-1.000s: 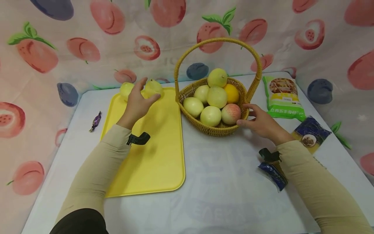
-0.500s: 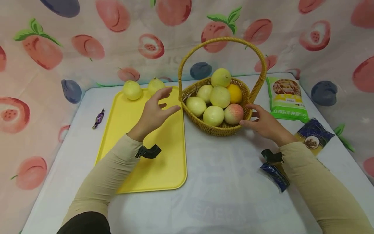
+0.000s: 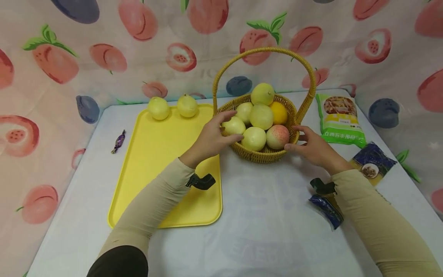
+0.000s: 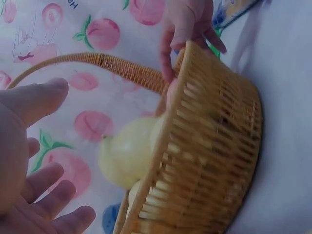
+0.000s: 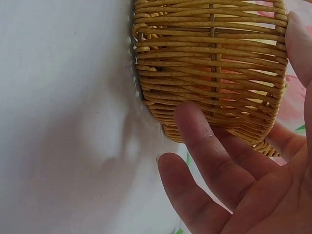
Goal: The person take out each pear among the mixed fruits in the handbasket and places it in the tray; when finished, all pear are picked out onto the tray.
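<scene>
A wicker basket (image 3: 257,156) with a tall handle holds several yellow-green fruits (image 3: 254,139), an orange (image 3: 278,113) and a pinkish peach (image 3: 278,137). My left hand (image 3: 212,140) hovers at the basket's left rim by the leftmost fruit, its fingers spread and holding nothing; in the left wrist view the hand (image 4: 29,161) is apart from the basket (image 4: 209,141). At the right rim my right hand (image 3: 316,148) grips the basket, thumb at the rim and fingers against the outer side, as the right wrist view shows of the hand (image 5: 243,180).
A yellow tray (image 3: 149,154) lies on the left with two yellow-green fruits (image 3: 159,108) at its far edge. Beside it is a purple-wrapped candy (image 3: 119,142). On the right are a green food bag (image 3: 340,119), a blue-and-gold packet (image 3: 373,161) and a small blue packet (image 3: 327,211).
My left hand has moved right, from the fruits at the tray's far edge to the basket's left rim. My right hand has stayed at the basket's right rim.
</scene>
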Demonstrator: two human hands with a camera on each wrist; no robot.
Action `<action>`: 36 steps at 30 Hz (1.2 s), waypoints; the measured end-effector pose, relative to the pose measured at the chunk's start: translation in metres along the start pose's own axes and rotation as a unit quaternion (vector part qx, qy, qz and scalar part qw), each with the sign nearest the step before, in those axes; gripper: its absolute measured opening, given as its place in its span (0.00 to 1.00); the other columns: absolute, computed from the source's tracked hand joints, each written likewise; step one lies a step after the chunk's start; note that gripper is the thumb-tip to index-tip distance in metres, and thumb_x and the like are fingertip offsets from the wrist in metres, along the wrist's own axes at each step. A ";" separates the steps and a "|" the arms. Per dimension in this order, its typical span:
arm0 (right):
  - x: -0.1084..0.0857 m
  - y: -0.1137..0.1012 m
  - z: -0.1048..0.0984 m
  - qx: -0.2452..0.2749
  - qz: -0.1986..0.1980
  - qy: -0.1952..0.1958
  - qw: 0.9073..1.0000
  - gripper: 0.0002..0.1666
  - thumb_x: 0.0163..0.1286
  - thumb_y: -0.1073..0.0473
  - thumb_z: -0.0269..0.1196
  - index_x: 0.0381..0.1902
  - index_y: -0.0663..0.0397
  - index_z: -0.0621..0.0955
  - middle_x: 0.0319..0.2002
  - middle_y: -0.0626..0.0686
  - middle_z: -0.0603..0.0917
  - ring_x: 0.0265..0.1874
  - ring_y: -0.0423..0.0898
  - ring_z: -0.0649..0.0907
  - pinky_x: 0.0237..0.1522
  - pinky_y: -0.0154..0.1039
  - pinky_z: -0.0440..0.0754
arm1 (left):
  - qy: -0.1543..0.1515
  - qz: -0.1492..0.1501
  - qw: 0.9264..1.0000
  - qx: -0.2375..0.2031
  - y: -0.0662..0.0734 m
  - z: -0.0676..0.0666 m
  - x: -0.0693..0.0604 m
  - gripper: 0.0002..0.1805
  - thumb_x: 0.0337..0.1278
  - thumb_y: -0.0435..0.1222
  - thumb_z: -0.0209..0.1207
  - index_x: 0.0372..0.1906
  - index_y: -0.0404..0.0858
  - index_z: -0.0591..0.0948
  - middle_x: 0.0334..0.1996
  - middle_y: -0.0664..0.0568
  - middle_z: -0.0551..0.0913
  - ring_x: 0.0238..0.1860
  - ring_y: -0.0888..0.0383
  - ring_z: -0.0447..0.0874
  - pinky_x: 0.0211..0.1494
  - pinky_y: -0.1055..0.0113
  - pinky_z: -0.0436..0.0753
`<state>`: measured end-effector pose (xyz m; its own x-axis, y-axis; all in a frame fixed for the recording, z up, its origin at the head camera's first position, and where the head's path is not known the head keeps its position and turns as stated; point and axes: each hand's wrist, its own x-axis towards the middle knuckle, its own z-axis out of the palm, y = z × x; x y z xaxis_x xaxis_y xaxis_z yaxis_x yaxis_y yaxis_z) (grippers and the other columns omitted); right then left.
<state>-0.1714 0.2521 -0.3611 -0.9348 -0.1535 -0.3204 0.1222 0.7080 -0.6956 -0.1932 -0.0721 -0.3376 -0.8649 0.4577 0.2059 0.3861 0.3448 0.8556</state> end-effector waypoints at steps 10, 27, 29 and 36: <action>0.000 0.002 0.001 -0.003 0.000 0.001 1.000 0.61 0.66 0.31 0.64 0.81 0.54 0.48 0.71 0.74 0.60 0.68 0.70 0.64 0.62 0.68 0.68 | -0.017 -0.009 0.999 0.050 -0.002 0.023 0.030 0.41 0.61 0.45 0.69 0.75 0.37 0.65 0.72 0.46 0.67 0.70 0.47 0.64 0.68 0.57 0.69; 0.000 0.001 0.000 0.002 0.004 0.002 1.000 0.61 0.64 0.30 0.64 0.81 0.51 0.48 0.72 0.72 0.59 0.69 0.69 0.63 0.62 0.67 0.68 | -0.009 -0.071 0.997 0.032 -0.003 0.044 0.070 0.44 0.60 0.47 0.69 0.77 0.42 0.62 0.72 0.52 0.65 0.70 0.52 0.65 0.67 0.64 0.69; 0.000 0.001 0.000 0.002 0.004 0.003 1.000 0.61 0.65 0.30 0.64 0.81 0.51 0.48 0.72 0.73 0.60 0.69 0.69 0.63 0.62 0.67 0.68 | -0.005 -0.069 0.997 0.031 -0.004 0.047 0.073 0.44 0.60 0.46 0.69 0.77 0.40 0.62 0.72 0.50 0.66 0.70 0.51 0.65 0.67 0.64 0.69; 0.000 0.001 0.002 0.000 0.004 0.004 1.000 0.60 0.66 0.32 0.64 0.81 0.52 0.49 0.72 0.73 0.59 0.69 0.69 0.63 0.62 0.67 0.68 | 0.004 -0.071 0.997 0.030 -0.014 0.054 0.085 0.43 0.61 0.45 0.68 0.76 0.39 0.62 0.71 0.48 0.67 0.66 0.54 0.68 0.63 0.68 0.71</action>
<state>-0.1705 0.2517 -0.3626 -0.9363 -0.1420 -0.3212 0.1300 0.7094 -0.6927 -0.2543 0.0061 -0.3575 -0.9146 0.3948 0.0875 0.2772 0.4545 0.8465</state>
